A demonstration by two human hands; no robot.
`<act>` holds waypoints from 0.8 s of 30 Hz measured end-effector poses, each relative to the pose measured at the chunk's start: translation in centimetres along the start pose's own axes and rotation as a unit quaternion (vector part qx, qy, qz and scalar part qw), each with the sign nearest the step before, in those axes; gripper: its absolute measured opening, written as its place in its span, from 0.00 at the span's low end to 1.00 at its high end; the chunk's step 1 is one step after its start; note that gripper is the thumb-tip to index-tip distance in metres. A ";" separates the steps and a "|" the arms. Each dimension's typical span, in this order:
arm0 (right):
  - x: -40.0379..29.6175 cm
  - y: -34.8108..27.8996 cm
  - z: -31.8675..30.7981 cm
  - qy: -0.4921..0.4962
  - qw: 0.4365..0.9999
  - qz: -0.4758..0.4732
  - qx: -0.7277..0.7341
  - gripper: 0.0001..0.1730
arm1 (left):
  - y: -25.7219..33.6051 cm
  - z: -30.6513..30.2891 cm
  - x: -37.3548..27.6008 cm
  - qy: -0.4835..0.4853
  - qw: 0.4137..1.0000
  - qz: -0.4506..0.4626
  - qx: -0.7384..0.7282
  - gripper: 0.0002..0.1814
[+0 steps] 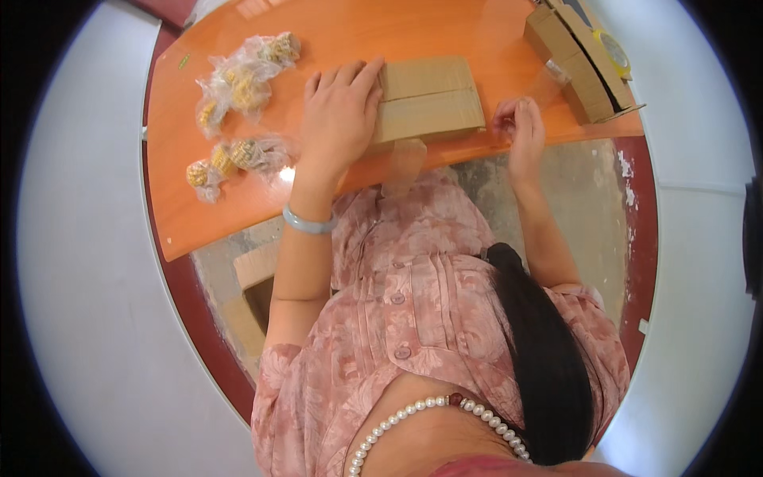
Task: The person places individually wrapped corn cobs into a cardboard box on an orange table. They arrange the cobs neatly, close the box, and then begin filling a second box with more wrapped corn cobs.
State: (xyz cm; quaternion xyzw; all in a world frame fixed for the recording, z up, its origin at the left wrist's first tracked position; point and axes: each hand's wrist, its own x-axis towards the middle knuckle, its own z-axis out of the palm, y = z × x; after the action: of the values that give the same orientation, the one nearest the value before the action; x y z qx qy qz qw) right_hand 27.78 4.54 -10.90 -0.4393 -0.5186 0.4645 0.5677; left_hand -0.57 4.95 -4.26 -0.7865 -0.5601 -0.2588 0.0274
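A closed, flat cardboard box (426, 104) lies near the front edge of the orange table, a seam running across its top. My left hand (343, 110) rests palm down on the box's left end, fingers stretched out. A strip of clear tape (408, 158) hangs from the box's near side, over the table edge. To the right of the box, apart from it, is my right hand (521, 125), its fingers curled and the thumb side close to them; whether something small is between them cannot be told.
Clear plastic bags with yellow knitted pieces (247, 89) lie at the left, with more bagged pieces (223, 161) nearer me. At the right edge stands an upright cardboard box (575, 65) beside a yellow tape roll (614, 52). Below the table is an open carton (256, 265).
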 end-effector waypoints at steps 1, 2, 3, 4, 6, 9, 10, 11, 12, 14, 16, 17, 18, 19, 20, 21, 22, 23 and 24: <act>-0.5 -0.6 0.0 -0.028 0.999 0.004 -0.035 0.12 | -0.1 0.0 0.1 -0.003 1.000 -0.002 -0.004 0.22; -2.2 -1.2 0.8 -0.076 0.992 0.006 -0.103 0.13 | -0.1 0.1 0.1 -0.005 1.000 -0.005 -0.007 0.22; -3.7 -2.2 1.9 -0.125 0.978 0.006 -0.170 0.14 | -0.1 0.0 0.0 -0.006 1.000 -0.009 -0.011 0.22; -4.7 -3.0 3.1 -0.145 0.965 0.019 -0.219 0.15 | -0.2 0.0 -0.1 -0.005 1.000 -0.009 -0.009 0.22; -6.0 -4.0 5.4 -0.178 0.931 0.043 -0.315 0.18 | -0.2 0.1 0.1 -0.002 1.000 -0.003 -0.007 0.22; -6.7 -1.6 7.4 -0.181 0.951 0.061 -0.242 0.22 | -0.5 0.3 0.2 -0.003 1.000 -0.002 -0.007 0.22; -6.7 -1.7 7.5 -0.204 0.935 0.099 -0.274 0.21 | -0.6 0.4 0.2 -0.002 1.000 -0.002 -0.008 0.22; -6.5 -1.8 7.6 -0.213 0.940 0.073 -0.256 0.19 | -0.7 0.5 0.2 -0.001 1.000 -0.002 -0.008 0.22; -6.3 -1.8 7.5 -0.221 0.944 0.046 -0.238 0.18 | -0.7 0.5 0.1 0.000 1.000 -0.002 -0.008 0.22; -5.7 -2.3 7.3 -0.247 0.956 0.063 -0.147 0.15 | -0.5 0.4 0.1 -0.003 1.000 -0.007 -0.004 0.22; -4.7 -4.3 6.8 -0.274 0.950 0.148 -0.003 0.14 | -0.5 0.3 0.1 -0.004 1.000 -0.010 -0.004 0.22; -3.9 -5.3 6.8 -0.285 0.949 0.138 0.018 0.14 | -0.5 0.3 0.0 -0.004 1.000 -0.012 -0.004 0.22; -2.9 -6.2 6.8 -0.293 0.947 0.126 0.038 0.14 | -0.5 0.4 0.1 -0.004 1.000 -0.012 -0.005 0.23; -1.9 -6.8 6.7 -0.301 0.945 0.116 0.060 0.14 | -0.5 0.3 0.0 0.000 1.000 -0.004 -0.008 0.23; -0.8 -6.8 6.6 -0.317 0.943 0.076 0.062 0.16 | -0.7 0.2 0.0 0.004 1.000 0.004 -0.010 0.23; 0.3 -7.1 6.7 -0.290 0.949 0.078 0.096 0.15 | -0.7 0.2 0.0 0.008 1.000 0.012 -0.012 0.23; 1.5 -7.5 6.8 -0.265 0.952 0.080 0.130 0.14 | -0.7 0.2 0.0 0.004 1.000 0.005 -0.011 0.23; 2.4 -7.7 7.0 -0.240 0.953 0.082 0.163 0.14 | -0.6 0.3 0.0 0.000 1.000 -0.003 -0.010 0.23; 3.0 -7.3 7.0 -0.250 0.958 0.066 0.122 0.14 | -0.5 0.4 0.1 -0.005 1.000 -0.009 -0.009 0.24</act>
State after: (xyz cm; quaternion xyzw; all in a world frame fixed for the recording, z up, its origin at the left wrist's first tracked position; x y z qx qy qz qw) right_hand 21.41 6.24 -2.62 -0.2702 -0.5529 0.6556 0.4376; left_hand -0.86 5.32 -4.68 -0.7830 -0.5647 -0.2605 0.0150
